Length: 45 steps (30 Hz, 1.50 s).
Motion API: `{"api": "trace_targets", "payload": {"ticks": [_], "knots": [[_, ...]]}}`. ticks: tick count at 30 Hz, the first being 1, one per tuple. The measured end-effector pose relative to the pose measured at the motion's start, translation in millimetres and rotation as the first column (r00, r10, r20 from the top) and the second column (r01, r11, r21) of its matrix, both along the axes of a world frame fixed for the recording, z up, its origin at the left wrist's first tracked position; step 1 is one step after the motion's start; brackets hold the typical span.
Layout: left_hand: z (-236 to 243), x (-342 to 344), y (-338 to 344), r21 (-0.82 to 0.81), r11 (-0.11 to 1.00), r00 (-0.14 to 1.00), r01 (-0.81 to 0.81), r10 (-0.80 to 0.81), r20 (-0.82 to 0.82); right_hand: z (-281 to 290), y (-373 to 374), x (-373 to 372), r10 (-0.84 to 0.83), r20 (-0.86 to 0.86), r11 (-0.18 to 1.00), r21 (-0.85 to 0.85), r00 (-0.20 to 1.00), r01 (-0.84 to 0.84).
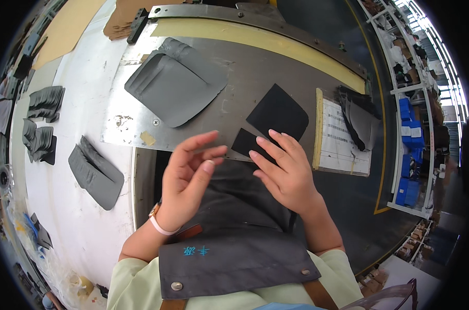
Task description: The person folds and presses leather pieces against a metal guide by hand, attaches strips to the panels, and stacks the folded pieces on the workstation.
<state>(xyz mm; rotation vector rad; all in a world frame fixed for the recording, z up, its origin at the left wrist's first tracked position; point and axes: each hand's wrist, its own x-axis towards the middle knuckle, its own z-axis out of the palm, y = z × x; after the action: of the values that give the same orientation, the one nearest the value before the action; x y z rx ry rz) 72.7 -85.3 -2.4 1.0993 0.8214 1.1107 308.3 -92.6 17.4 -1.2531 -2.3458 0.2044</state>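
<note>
My left hand [188,178] is raised near the front edge of the metal work plate [229,98], with its fingers apart and nothing in them. Opposite it, my right hand [288,170] has its fingers spread, their tips over two black flat pieces. The larger black piece [277,112] has one rounded corner and lies flat on the plate. Beside it is a smaller black strip [242,142], partly hidden by my right fingers; whether they touch it I cannot tell. A loose stack of grey sheet pieces [180,90] lies on the plate farther left.
A metal bar [255,21] with yellow tape runs along the plate's far side. At right are a taped paper sheet [343,139] and dark grey pieces [359,116]. Several grey stacks [97,173] lie on the white table [84,113]. Shelving with blue bins [411,134] stands beyond.
</note>
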Motion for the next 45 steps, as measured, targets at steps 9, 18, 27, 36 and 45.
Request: {"api": "trace_targets", "payload": {"ticks": [9, 18, 27, 36, 45], "knots": [[-9, -3, -4, 0.709, 0.646, 0.521, 0.285, 0.516, -0.68, -2, 16, -12, 0.047, -0.045, 0.993, 0.114, 0.998, -0.042], [-11, 7, 13, 0.701, 0.616, 0.426, 0.358, 0.56, -0.71, -1, 31, -20, 0.055, 0.045, 0.995, 0.075, 0.997, -0.058], [-14, 5, 22, 0.721, 0.564, 0.422, 0.402, 0.585, -0.693, -6, 32, -16, 0.06, 0.049, 0.996, 0.06, 0.997, -0.063], [-3, 5, 29, 0.638, 0.587, 0.346, 0.499, 0.54, -0.767, -7, 31, -4, 0.005, -0.153, 0.998, 0.063, 0.988, 0.004], [13, 7, 19, 0.532, 0.644, 0.202, 0.549, 0.516, -0.832, -4, 12, 11, -0.286, -0.251, 0.956, -0.014, 0.925, 0.292]]}}
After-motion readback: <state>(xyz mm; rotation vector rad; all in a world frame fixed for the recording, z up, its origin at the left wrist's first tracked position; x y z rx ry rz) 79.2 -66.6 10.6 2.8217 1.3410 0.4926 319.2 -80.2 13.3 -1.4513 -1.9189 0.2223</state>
